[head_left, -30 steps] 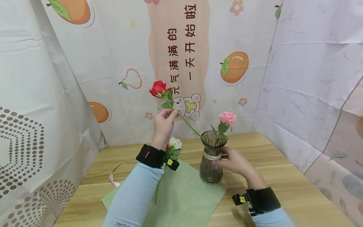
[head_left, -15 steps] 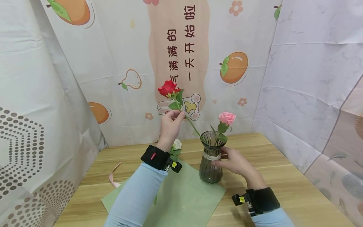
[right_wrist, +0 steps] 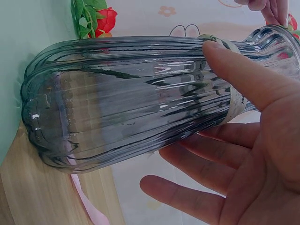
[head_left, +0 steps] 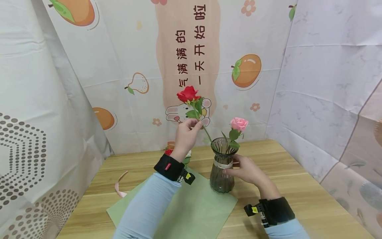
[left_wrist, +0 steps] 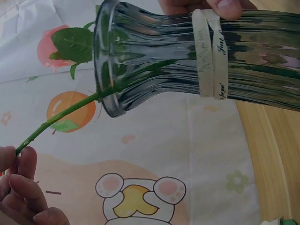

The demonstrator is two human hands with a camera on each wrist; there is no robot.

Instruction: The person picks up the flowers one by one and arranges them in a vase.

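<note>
Between thumb and fingertips, my left hand (head_left: 186,136) pinches the green stem of a red rose (head_left: 188,94). The stem (left_wrist: 56,117) slants down, its lower part inside the mouth of a grey ribbed glass vase (head_left: 222,181). A pink rose (head_left: 239,124) leans out of the vase's right side. My right hand (head_left: 247,169) grips the vase around its neck, thumb on the near side by the pale ribbon band (left_wrist: 211,56) and fingers around the other side. The vase stands upright on the far right corner of a green paper sheet (head_left: 194,212).
More flowers, one of them a red bloom (head_left: 168,152), lie behind my left wrist and are mostly hidden. A pink ribbon (head_left: 119,191) curls on the wooden table (head_left: 268,159) at left. Printed cloth (head_left: 134,43) hangs behind and at both sides.
My left hand has moved right and slightly down with the red rose, bringing its bloom closer to the vase and the stem more upright. The right hand and vase have stayed put.
</note>
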